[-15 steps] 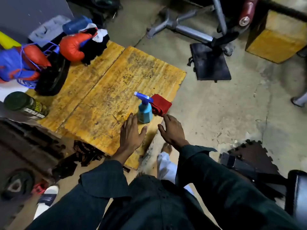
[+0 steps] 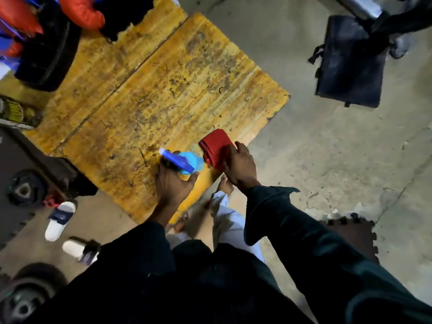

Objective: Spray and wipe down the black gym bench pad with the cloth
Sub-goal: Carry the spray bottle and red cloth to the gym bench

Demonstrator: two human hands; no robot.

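Note:
A light-blue spray bottle (image 2: 187, 160) with a dark-blue trigger head stands near the front edge of a worn yellow wooden platform (image 2: 163, 90). My left hand (image 2: 171, 185) wraps around the bottle, fingers on its left side and thumb on its right. Just to the right lies a folded red cloth (image 2: 214, 145). My right hand (image 2: 240, 167) covers the cloth's near end, fingers curled over it. A black pad (image 2: 350, 64) lies on the concrete floor at the upper right, well away from both hands.
Red boxing gloves (image 2: 81, 10) and a black bag (image 2: 46, 54) crowd the platform's far left. Weight plates (image 2: 23, 188), white sandals (image 2: 60, 218) and a wheel (image 2: 23, 298) lie left of me. A metal machine leg (image 2: 364, 5) rises by the pad. A dark puzzle mat (image 2: 350, 235) lies at the right.
Both hands have reached forward: the left has closed round the spray bottle and the right has come onto the red cloth. The view has moved in closer over the platform.

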